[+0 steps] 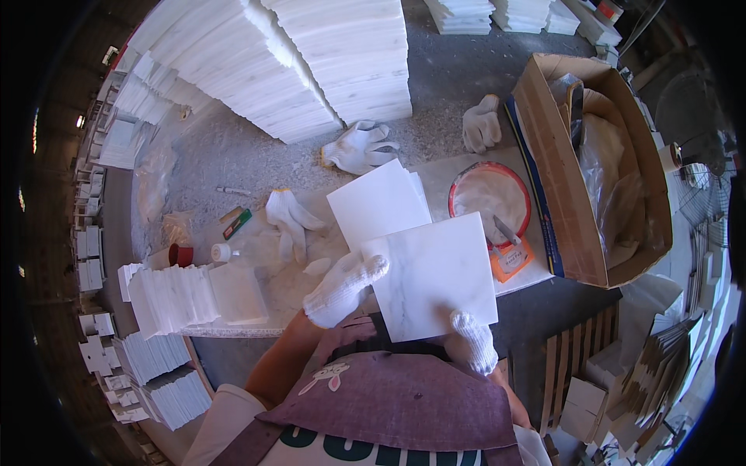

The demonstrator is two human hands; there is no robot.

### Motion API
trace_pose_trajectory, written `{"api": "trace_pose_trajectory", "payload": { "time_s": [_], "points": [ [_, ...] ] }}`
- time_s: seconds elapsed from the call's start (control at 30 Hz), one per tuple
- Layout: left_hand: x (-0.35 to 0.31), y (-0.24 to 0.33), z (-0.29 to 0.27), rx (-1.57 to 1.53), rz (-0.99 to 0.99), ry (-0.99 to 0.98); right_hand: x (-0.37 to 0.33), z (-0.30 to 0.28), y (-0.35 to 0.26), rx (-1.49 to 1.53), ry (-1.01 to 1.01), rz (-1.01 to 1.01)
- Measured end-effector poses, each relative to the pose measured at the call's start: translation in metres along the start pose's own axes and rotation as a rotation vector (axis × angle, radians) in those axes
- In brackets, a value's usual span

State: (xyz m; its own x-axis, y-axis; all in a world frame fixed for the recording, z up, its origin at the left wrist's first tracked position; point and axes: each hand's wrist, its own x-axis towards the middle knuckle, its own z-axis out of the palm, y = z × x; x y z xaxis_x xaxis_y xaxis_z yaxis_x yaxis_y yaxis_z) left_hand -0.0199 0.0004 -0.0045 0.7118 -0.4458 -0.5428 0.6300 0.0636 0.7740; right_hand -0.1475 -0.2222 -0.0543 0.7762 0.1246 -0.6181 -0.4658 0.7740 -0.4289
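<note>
A square white marble tile (439,272) with faint grey veins is held between my two gloved hands, tilted in front of my apron. My left hand (346,289), in a white knit glove, grips its left edge with the thumb on the face. At the lower right corner, my right hand (473,342) is closed on the tile, its thumb on top; the other fingers are hidden beneath. Just beyond lie white tiles (378,203) in a small overlapping pile. To the right sits a red-rimmed round tub (488,194) of pale powder or paste, a putty knife (507,231) at its edge.
Tall stacks of white slabs (350,58) stand at the back. Loose white gloves (289,224) lie about the table. A row of tiles (172,299) stands at left, near a green box (237,224). A large cardboard box (594,171) borders the right side, beside an orange packet (511,262).
</note>
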Motion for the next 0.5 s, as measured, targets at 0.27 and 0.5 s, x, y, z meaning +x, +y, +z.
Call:
{"api": "trace_pose_trajectory", "payload": {
  "time_s": [0.27, 0.5],
  "points": [
    [0.019, -0.021, -0.016, -0.318, 0.041, 0.143, 0.019, 0.026, -0.013, 0.067, -0.113, -0.006],
    [0.044, -0.021, -0.062, -0.314, 0.048, 0.203, 0.016, -0.045, -0.031, -0.562, 0.464, -0.420]
  ]
}}
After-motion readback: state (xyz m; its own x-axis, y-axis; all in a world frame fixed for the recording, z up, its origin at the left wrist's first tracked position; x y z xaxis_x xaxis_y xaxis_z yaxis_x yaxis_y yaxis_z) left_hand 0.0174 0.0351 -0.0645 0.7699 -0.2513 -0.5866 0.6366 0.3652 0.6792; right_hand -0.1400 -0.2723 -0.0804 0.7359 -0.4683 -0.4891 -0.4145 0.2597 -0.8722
